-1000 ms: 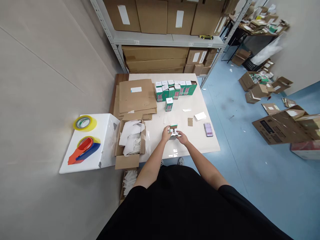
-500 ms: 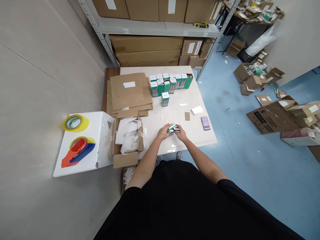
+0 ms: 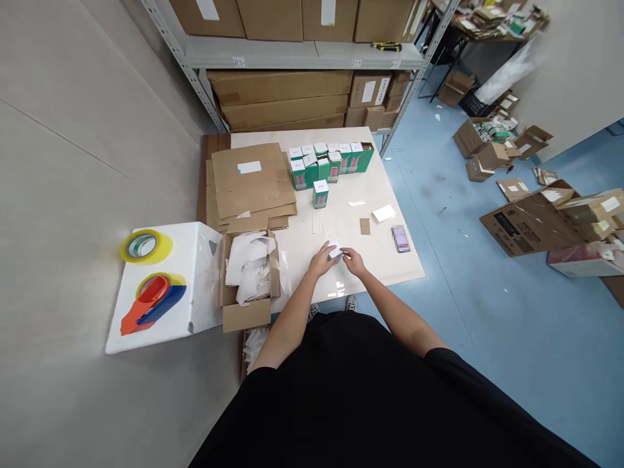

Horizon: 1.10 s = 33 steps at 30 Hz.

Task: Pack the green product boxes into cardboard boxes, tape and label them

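Observation:
Between my hands, near the front edge of the table, is a small green and white box [image 3: 335, 249] with its white top facing up. My left hand [image 3: 321, 260] is closed around the box's left side. At the right side, my right hand [image 3: 353, 261] has its fingers pinched at the box's edge. A similar green and white box [image 3: 320, 194] stands alone just beyond my hands. Farther back, several more such boxes [image 3: 333, 168] stand upright in rows.
Flattened cardboard [image 3: 258, 188] lies at the table's left. Beside it, an open carton [image 3: 246, 313] holds white paper. Tape rolls and a dispenser [image 3: 151, 302] rest on a white block [image 3: 205, 273]. A cardboard piece [image 3: 364, 226], white packet [image 3: 383, 213] and purple item [image 3: 400, 238] lie right. Shelving [image 3: 302, 53] stands behind.
The box in my hands was tilted with its top edge raised; now its white top lies flat and faces up. My left hand has shifted slightly around it. The view has moved a little.

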Motion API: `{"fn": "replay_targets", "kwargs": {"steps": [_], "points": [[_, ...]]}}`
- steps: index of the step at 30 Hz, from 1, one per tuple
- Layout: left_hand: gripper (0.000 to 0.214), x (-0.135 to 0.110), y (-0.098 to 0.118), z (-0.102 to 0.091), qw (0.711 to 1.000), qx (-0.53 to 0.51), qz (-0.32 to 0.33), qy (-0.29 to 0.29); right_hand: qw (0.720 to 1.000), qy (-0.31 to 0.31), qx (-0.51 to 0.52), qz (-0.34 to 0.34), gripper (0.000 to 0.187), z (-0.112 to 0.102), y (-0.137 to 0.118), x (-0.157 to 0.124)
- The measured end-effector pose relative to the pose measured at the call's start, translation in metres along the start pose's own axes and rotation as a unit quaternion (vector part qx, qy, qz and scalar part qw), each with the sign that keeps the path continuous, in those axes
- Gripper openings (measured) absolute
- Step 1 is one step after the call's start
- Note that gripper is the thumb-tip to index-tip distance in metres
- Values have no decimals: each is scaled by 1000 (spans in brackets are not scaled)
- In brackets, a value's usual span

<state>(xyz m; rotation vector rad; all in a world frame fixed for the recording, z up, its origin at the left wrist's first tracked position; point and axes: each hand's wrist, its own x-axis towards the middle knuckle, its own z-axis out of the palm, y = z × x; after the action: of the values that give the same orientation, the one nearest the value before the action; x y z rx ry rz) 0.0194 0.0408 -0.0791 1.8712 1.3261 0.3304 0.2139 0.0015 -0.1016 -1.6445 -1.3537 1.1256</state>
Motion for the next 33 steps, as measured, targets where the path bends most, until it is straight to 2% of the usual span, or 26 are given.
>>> {"fn": "replay_targets", "kwargs": {"steps": [6,9,16,23,29,33], "points": [[53,4,0,2,999,-42,-3,-6,1000,17,-13,5,36,-1,0,4],[55,5,-3,0,998,-59,9,-13,998,19,-53,1,32,-3,-7,11],[57,18,-19,-17,991,-128,22,-43,984,-25,-162,-64,22,-3,-22,23],[52,30,-26,-27,987,-140,33,-72,971,-34,-224,-72,24,-2,-19,24],[57,36,-30,-27,986,-138,44,-88,957,-49,-274,-85,26,-3,-18,25],[56,29,-26,-17,986,-140,43,-75,955,-56,-277,-92,22,-8,-15,19]]}}
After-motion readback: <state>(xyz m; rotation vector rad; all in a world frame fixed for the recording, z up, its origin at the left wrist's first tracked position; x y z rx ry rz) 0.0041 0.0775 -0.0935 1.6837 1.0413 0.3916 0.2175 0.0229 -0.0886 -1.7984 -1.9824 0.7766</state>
